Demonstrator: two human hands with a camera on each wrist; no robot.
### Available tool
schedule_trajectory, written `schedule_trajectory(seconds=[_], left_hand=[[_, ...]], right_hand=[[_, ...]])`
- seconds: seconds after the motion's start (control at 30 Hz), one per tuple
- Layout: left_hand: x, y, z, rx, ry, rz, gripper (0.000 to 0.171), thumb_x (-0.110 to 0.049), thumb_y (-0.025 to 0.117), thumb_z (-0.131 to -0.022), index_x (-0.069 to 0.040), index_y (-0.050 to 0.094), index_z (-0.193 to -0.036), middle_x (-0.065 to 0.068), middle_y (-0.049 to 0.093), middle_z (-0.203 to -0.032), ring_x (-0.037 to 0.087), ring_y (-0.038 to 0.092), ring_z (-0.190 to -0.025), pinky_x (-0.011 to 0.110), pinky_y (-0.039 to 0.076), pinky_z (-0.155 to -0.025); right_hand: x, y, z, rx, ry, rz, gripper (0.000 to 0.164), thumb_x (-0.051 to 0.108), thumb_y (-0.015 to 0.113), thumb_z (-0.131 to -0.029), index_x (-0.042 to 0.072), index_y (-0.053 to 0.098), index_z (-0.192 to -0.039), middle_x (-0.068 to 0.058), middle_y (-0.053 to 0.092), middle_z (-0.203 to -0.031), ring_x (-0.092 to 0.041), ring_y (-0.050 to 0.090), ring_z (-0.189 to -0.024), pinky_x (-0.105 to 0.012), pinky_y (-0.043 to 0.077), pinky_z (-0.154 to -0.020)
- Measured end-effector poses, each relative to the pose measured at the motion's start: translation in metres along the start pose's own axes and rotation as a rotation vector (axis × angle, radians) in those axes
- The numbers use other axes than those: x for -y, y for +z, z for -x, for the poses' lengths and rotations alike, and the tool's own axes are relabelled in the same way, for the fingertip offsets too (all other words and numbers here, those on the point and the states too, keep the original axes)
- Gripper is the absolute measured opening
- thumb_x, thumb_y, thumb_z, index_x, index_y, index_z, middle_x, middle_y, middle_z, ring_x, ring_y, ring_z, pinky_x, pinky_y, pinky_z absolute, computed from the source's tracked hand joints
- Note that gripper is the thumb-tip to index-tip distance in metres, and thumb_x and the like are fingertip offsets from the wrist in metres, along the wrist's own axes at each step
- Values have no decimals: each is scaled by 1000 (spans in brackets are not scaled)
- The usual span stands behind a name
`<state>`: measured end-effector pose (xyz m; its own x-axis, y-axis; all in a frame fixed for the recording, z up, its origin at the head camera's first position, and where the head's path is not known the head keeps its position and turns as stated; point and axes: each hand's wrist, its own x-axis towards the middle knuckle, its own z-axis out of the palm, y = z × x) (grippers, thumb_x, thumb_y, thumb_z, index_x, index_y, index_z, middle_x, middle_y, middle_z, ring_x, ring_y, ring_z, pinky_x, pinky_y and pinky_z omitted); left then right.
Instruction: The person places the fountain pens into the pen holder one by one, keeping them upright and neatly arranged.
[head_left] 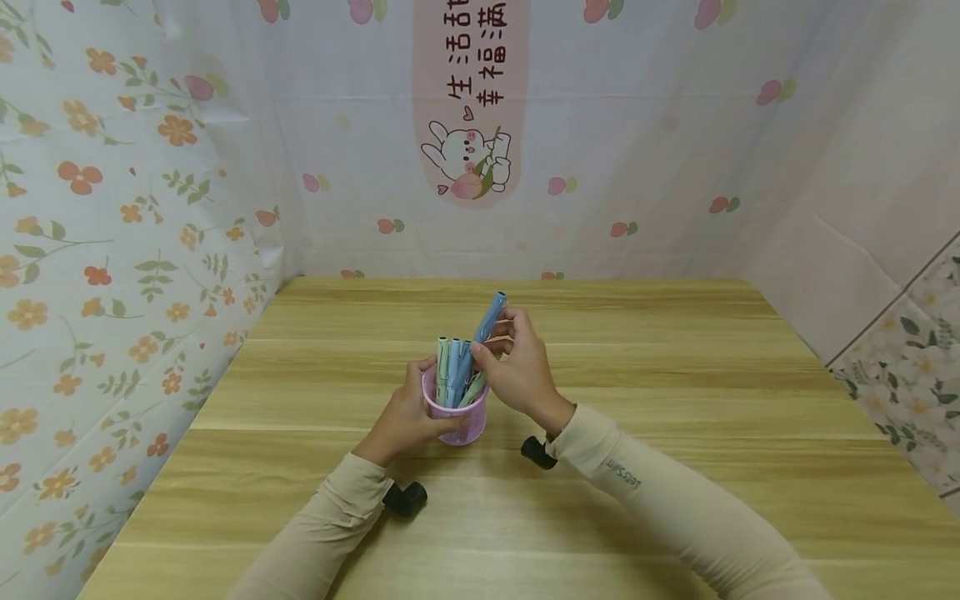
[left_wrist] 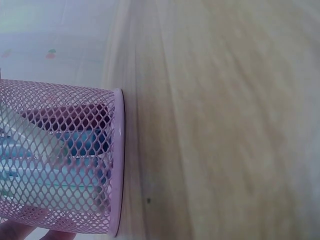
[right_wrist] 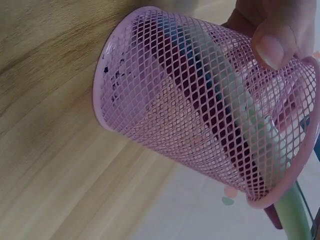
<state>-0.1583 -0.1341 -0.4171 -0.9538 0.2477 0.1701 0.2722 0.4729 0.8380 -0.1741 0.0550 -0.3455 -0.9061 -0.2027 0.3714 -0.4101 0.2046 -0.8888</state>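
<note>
A pink mesh pen cup stands on the wooden table, gripped around its side by my left hand. The left thumb presses the mesh near the rim in the right wrist view. Inside the cup are a light green pen, a light blue pen, a darker blue pen and another green pen leaning right. A dark red pen shows through the mesh. Above the rim's right side, my right hand pinches a blue pen, tilted; its lower end is hidden.
The wood-grain table extends around the cup on all sides. A printed white cloth hangs behind it, with a floral cloth on the left. Black wrist-worn pieces stick out below both wrists.
</note>
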Motion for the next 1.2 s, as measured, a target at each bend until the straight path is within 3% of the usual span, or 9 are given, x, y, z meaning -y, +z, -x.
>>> schedule_trajectory(seconds=[0.17, 0.27, 0.43, 0.57, 0.77, 0.87, 1.0, 1.13, 1.2], left_hand=[[1, 1, -1, 3, 16, 6, 99, -19, 90, -68, -4, 24, -141, 23, 51, -135, 34, 54, -118, 50, 42, -100], [2, 1, -1, 4, 25, 7, 99, -20, 90, -69, -3, 24, -141, 23, 50, -135, 35, 54, -118, 50, 42, -99], [0, 0, -1, 0, 14, 4, 100, -18, 91, -67, -3, 25, -140, 23, 48, -137, 34, 54, -117, 50, 42, -100], [-1, 0, -1, 2, 12, 4, 100, -15, 91, -66, -3, 25, -140, 24, 47, -138, 35, 53, -118, 49, 41, -101], [-1, 0, -1, -4, 19, 6, 102, -17, 91, -65, -3, 25, -141, 24, 48, -137, 35, 53, -118, 50, 41, -101], [-3, -2, 1, 1, 12, -18, 103, -22, 92, -66, -5, 25, -143, 24, 50, -135, 35, 54, -118, 50, 41, -101], [-5, -9, 4, 17, 17, -65, 108, -28, 90, -68, -8, 21, -147, 23, 48, -138, 37, 53, -120, 52, 40, -101], [-7, -22, 10, -9, 29, -99, 103, -29, 86, -74, -3, 20, -149, 24, 42, -144, 40, 46, -127, 54, 39, -102], [-8, -28, 15, -56, 50, -154, 92, -28, 84, -76, 1, 30, -145, 25, 45, -141, 41, 46, -127, 55, 40, -100]], right_hand=[[4, 0, -1, 31, -35, 135, 43, 3, 67, -89, -3, 44, -125, -18, 64, -105, -29, 66, -90, -38, 56, -75], [7, -2, -2, 60, -14, 160, 42, 5, 68, -89, -2, 46, -125, -17, 63, -107, -29, 66, -93, -37, 57, -72], [11, -7, -4, 86, 53, 116, 40, 6, 64, -92, 0, 46, -126, -14, 60, -111, -29, 64, -98, -33, 57, -65], [11, -11, -7, 69, 55, 111, 38, 5, 63, -92, 1, 46, -126, -14, 60, -110, -29, 64, -98, -31, 57, -66], [4, -20, -9, 59, 45, 9, 34, 3, 62, -93, -2, 47, -124, -20, 58, -110, -32, 63, -96, -42, 58, -69], [-1, -27, -7, 39, 72, -46, 31, 4, 60, -94, -2, 49, -123, -21, 58, -109, -32, 62, -94, -47, 57, -73], [-10, -41, -2, -2, 105, -66, 27, 6, 58, -96, -4, 51, -120, -23, 57, -111, -34, 61, -94, -44, 56, -77], [-23, -63, 8, -41, 100, 23, 27, 11, 57, -98, -4, 54, -120, -22, 58, -115, -33, 61, -100, -40, 54, -83], [-29, -77, 17, -54, 88, 107, 27, 12, 57, -98, -4, 55, -120, -20, 58, -117, -34, 61, -103, -41, 52, -86]])
